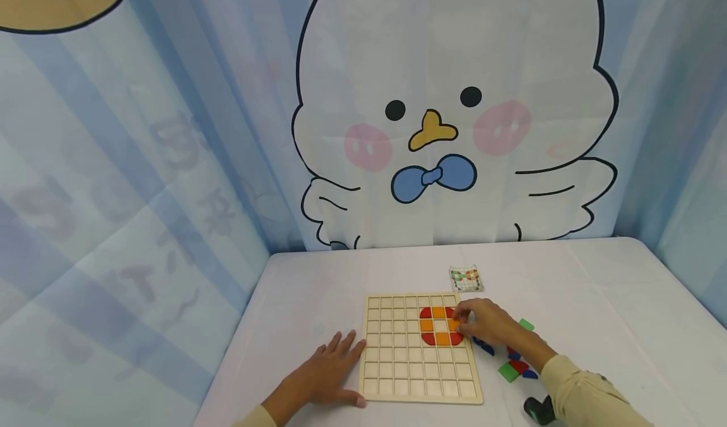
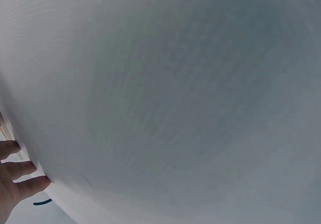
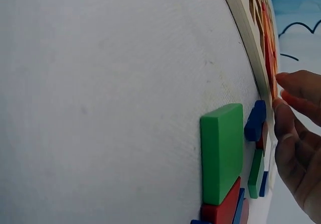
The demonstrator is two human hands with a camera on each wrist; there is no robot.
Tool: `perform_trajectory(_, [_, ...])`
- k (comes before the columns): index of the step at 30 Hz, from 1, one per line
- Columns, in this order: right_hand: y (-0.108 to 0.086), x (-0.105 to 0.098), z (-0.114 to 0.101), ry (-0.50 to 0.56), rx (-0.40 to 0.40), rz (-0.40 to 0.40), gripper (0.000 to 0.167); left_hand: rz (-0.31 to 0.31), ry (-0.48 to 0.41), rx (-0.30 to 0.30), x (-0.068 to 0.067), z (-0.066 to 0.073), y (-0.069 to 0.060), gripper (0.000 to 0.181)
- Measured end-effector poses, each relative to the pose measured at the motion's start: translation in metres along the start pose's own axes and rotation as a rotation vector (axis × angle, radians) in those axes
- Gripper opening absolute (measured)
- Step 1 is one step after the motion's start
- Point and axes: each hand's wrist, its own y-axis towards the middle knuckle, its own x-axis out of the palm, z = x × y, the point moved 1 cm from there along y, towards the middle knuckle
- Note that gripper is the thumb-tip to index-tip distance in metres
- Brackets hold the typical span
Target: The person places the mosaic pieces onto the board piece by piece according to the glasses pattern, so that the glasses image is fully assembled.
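A wooden grid board (image 1: 392, 371) lies on the table. Red quarter-round tiles (image 1: 428, 339) and orange square tiles (image 1: 442, 339) form a ring around one bare cell in its upper right part. The right hand (image 1: 487, 321) reaches over the board's right edge, thumb and index finger pinching the orange tile (image 1: 454, 325) at the ring's right side. In the right wrist view, the right hand's (image 3: 301, 128) fingertips meet at the board's edge and partly hide the tile. Flat on the table, the left hand (image 1: 328, 371) spreads its fingers, touching the board's left edge.
A small pattern card (image 1: 466, 279) lies behind the board. Loose green (image 3: 223, 153), red (image 3: 220, 204) and blue (image 3: 255, 121) pieces lie right of the board, under the right forearm. A dark object (image 1: 538, 409) sits by the right sleeve. Printed curtains stand behind the table.
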Motion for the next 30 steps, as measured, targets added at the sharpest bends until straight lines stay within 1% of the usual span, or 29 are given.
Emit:
perform_trajectory(4, [-0.002,-0.003,0.006,0.073,-0.013,0.008,0.018,-0.003,-0.002,0.001,0.001,0.000,-0.001,0.110])
perform_trajectory(7, [-0.003,-0.009,0.012,0.103,-0.005,0.042,0.020,-0.010,-0.003,0.001,0.000,0.000,-0.001,0.109])
perform_trajectory(9, [-0.004,-0.014,0.016,0.084,0.031,0.087,0.022,-0.015,-0.006,0.000,-0.001,0.001,-0.001,0.109])
perform_trajectory(11, [-0.006,-0.020,0.021,0.040,0.070,0.137,0.024,-0.018,-0.005,-0.003,-0.002,0.002,-0.001,0.109])
perform_trajectory(13, [-0.007,-0.025,0.025,-0.003,0.125,0.180,0.025,-0.017,-0.002,-0.006,-0.002,0.002,0.000,0.109])
perform_trajectory(15, [-0.008,-0.030,0.029,-0.034,0.169,0.204,0.027,-0.016,0.000,-0.007,-0.003,0.002,0.000,0.110])
perform_trajectory(19, [-0.009,-0.033,0.035,-0.053,0.241,0.188,0.030,-0.012,0.008,-0.008,-0.003,0.003,-0.001,0.110])
perform_trajectory(22, [-0.008,-0.032,0.037,-0.049,0.271,0.163,0.033,-0.011,0.011,-0.010,-0.004,0.004,-0.002,0.109])
perform_trajectory(25, [-0.007,-0.031,0.038,-0.045,0.281,0.163,0.035,-0.010,0.014,-0.012,-0.005,0.004,-0.001,0.109])
perform_trajectory(30, [-0.004,-0.029,0.039,-0.040,0.265,0.174,0.035,-0.015,0.008,-0.017,-0.005,0.004,-0.001,0.109])
